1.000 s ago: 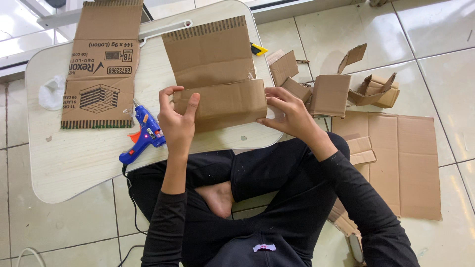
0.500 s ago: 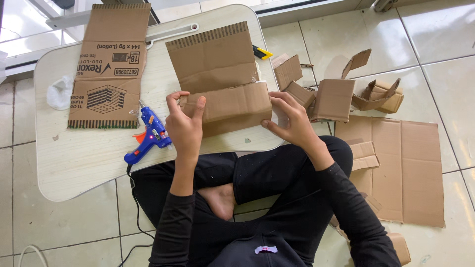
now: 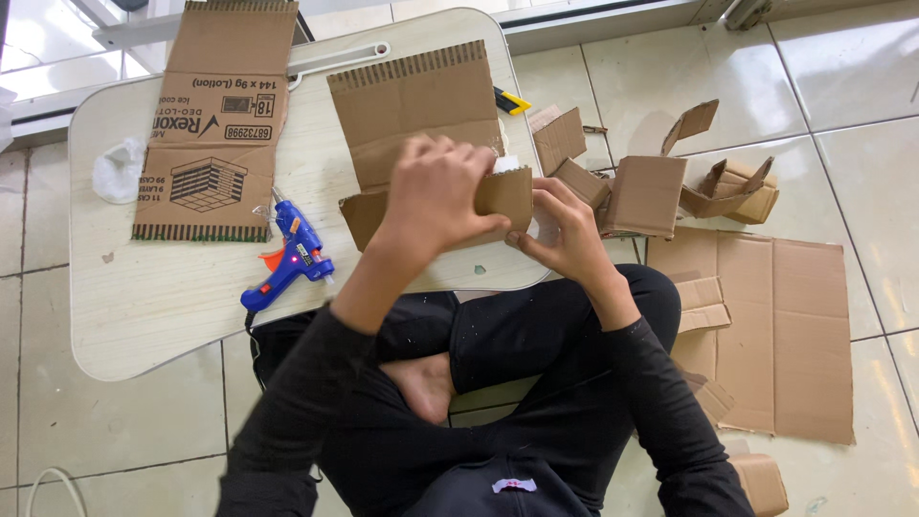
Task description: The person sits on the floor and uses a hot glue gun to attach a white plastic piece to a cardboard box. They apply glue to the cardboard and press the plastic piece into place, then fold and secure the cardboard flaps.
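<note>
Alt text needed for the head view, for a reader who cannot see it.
A person seated cross-legged presses a folded cardboard piece with the left hand on top and the right hand at its right end, over a small pale table. A blue glue gun lies on the table; cardboard scraps and a flat sheet cover the tiled floor.

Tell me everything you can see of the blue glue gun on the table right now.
The glue gun is a small blue pistol-shaped tool, plastic by its look, with an orange trigger and a pale label on its body. It lies on its side on the pale wooden table, nozzle pointing up-left toward the printed cardboard sheet, handle toward the table's near edge, where a dark cord leaves it. Nothing touches it: the left hand is to its right, on the folded cardboard piece.
</note>
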